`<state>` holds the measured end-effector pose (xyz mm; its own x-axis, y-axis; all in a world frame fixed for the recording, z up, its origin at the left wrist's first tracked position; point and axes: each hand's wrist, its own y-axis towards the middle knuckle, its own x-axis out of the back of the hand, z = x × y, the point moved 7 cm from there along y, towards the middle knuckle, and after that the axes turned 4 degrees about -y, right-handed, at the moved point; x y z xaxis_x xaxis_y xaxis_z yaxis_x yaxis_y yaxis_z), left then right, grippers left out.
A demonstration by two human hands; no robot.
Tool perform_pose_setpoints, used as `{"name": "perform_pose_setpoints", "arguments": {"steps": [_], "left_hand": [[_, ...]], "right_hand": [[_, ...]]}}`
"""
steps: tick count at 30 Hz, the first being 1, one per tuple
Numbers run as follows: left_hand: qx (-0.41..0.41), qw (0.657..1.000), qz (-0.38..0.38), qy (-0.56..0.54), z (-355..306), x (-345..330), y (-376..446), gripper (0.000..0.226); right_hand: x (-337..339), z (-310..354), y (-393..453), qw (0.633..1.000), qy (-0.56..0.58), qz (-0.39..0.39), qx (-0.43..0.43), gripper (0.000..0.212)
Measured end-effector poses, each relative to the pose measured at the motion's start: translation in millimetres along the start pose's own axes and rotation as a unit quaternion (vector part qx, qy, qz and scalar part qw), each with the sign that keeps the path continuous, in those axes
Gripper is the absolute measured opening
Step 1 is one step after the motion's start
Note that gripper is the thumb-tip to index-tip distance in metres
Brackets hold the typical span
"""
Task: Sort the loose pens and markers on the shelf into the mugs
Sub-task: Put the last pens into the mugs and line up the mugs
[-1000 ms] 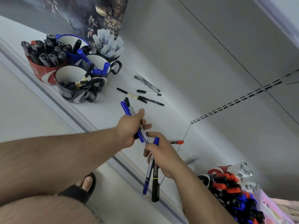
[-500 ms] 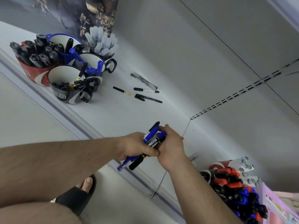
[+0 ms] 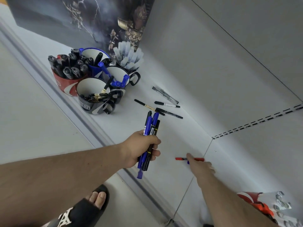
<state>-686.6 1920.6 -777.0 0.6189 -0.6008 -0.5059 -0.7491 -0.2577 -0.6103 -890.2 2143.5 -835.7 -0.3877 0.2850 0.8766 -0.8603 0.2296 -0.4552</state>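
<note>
My left hand (image 3: 140, 149) grips a bundle of blue and black pens (image 3: 150, 126) above the white shelf (image 3: 172, 138). To its right, my right hand (image 3: 199, 166) reaches onto the shelf and its fingers lie over a red marker (image 3: 179, 158); whether they grip it is hidden. Several black pens (image 3: 165, 105) lie loose further back. A cluster of mugs stands at the back left: a red mug (image 3: 65, 83) full of black markers, a blue mug (image 3: 93, 71), a white mug (image 3: 118, 74) with blue pens, a black-and-white mug (image 3: 89, 104) with thin pens.
A dark poster (image 3: 98, 18) leans against the back wall behind the mugs. A cup of white-capped markers (image 3: 129, 58) stands by it. More mugs with red markers (image 3: 262, 205) sit at the lower right. My sandalled foot (image 3: 88, 208) shows below the shelf edge.
My right hand has let go of the pens into my left hand's bundle and reached right to the red marker. My left hand now holds the bundle upright. The view moved closer.
</note>
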Motion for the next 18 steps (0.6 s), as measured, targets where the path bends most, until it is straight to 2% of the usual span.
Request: {"name": "perform_pose_setpoints", "arguments": {"steps": [2, 5, 9, 13, 18], "left_hand": [[-0.003, 1.000, -0.012, -0.020, -4, 9, -1, 0.008], [-0.002, 0.999, -0.029, -0.037, -7, 23, -2, 0.010], [-0.013, 0.997, -0.063, -0.046, -18, 40, 3, 0.012], [-0.027, 0.996, -0.090, -0.011, -30, 55, 16, 0.019], [-0.020, 0.996, -0.089, -0.002, -38, 63, 24, 0.022]], "right_hand": [[-9, 17, 4, 0.998, -0.039, -0.012, 0.050, 0.077], [-16, 39, -6, 0.995, -0.028, -0.009, 0.098, 0.047], [-24, 55, -30, 0.960, -0.165, -0.037, 0.225, 0.056], [-32, 80, -38, 0.947, -0.151, 0.012, 0.283, 0.073], [-18, 158, -55, 0.921, -0.127, 0.026, 0.368, 0.077]]}}
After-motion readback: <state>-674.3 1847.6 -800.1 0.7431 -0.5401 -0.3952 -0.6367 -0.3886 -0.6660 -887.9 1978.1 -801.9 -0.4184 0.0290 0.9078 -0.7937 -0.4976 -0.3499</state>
